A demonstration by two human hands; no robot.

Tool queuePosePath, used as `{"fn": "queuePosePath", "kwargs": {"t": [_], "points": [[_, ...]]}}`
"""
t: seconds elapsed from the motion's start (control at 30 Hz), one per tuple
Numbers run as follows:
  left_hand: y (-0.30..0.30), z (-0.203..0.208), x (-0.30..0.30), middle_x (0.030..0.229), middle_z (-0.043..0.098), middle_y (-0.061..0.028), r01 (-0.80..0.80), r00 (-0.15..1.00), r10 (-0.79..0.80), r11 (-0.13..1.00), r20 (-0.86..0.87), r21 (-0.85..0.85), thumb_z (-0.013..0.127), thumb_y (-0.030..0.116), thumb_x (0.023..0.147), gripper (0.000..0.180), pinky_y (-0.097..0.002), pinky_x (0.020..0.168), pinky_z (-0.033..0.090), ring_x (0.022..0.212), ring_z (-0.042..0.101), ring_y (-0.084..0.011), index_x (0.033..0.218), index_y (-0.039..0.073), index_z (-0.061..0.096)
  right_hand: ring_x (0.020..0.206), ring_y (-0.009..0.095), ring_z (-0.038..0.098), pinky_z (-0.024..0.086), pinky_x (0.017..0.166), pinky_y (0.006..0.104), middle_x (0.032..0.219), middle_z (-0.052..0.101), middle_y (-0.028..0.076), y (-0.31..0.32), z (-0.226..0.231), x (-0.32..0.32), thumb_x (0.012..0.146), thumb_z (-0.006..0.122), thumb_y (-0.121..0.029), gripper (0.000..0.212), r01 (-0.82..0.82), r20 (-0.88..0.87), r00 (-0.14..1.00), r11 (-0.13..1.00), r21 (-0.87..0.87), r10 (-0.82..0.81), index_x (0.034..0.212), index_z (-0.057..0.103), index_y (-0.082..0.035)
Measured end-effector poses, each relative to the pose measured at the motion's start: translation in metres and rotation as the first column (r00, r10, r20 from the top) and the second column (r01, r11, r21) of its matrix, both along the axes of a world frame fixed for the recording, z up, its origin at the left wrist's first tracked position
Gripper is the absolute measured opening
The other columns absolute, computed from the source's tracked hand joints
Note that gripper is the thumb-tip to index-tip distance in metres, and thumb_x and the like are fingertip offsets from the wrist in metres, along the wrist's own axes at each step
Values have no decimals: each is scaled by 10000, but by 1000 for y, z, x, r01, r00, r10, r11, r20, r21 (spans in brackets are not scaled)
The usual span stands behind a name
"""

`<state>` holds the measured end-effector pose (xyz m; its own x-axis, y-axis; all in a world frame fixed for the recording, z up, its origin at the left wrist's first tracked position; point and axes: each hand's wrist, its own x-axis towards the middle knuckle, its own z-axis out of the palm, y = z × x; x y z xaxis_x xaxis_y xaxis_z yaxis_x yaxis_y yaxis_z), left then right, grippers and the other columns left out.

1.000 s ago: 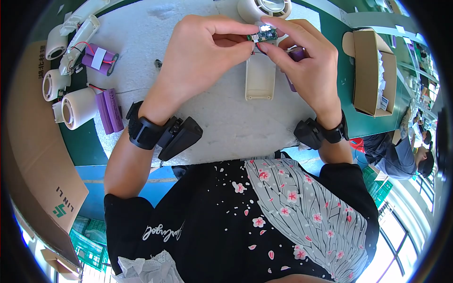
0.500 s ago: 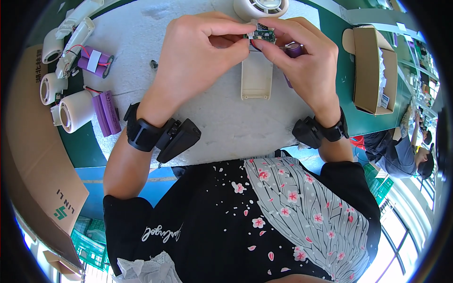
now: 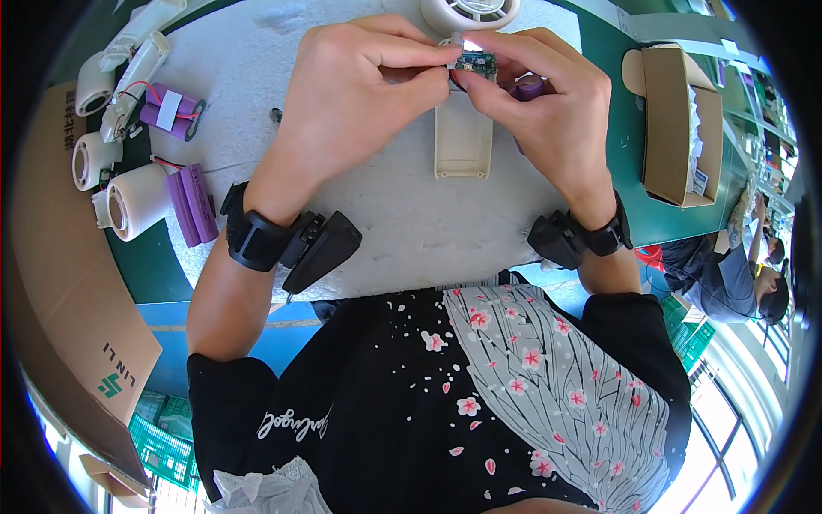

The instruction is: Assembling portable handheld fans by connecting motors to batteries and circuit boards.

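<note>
Between both hands, at the far middle of the bench, is a small green circuit board (image 3: 476,63) with a bright, shiny part on its upper side. My left hand (image 3: 347,94) pinches it at the left edge, thumb and forefinger closed. The right side is gripped by the fingers of my right hand (image 3: 561,107). A purple battery cell (image 3: 527,86) shows under the right fingers, mostly hidden. A red wire runs beneath the board. Just below the hands, a cream plastic housing (image 3: 463,150) lies with its hollow side up.
Purple battery packs (image 3: 193,204) and white fan bodies (image 3: 139,202) stand at the left. A round white fan part (image 3: 471,14) sits at the far edge of the grey mat (image 3: 402,231). An open cardboard box (image 3: 676,128) is at right; people are beyond it.
Both hands and the board have shifted very slightly left. The board appears tilted a little, its top part now glaring white. Both hands keep their grip.
</note>
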<state>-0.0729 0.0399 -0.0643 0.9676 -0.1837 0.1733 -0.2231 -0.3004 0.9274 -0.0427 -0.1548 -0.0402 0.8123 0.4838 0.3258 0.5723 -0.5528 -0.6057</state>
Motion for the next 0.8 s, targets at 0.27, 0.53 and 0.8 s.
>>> {"fn": "queuePosePath", "kwargs": {"t": [0.27, 0.53, 0.8], "points": [[0, -6, 4, 839, 684, -69, -25, 999, 27, 999, 44, -43, 677, 44, 800, 189, -230, 610, 490, 682, 637, -116, 979, 11, 729, 651, 71, 572, 466, 568, 189, 793, 636, 21, 2, -2, -3, 745, 781, -69, 306, 13, 9, 1000, 1000, 2, -14, 1047, 733, -85], [4, 1, 3, 932, 671, -62, 46, 998, -48, 997, -37, -55, 641, -40, 837, 205, -225, 720, 509, 823, 650, -114, 1031, -35, 707, 678, 82, 623, 476, 547, 196, 833, 657, 37, 0, 1, -3, 800, 760, -99, 249, 16, -71, 997, 999, 36, -14, 1045, 725, -70], [-1, 2, 0, 873, 629, -29, 76, 984, -100, 984, -146, -163, 666, -29, 824, 305, -221, 704, 495, 776, 608, -90, 1126, 3, 638, 661, 97, 650, 471, 510, 206, 862, 661, 30, -1, 2, -8, 847, 719, -88, 175, 45, -107, 993, 999, 28, -42, 1015, 708, -40]]}}
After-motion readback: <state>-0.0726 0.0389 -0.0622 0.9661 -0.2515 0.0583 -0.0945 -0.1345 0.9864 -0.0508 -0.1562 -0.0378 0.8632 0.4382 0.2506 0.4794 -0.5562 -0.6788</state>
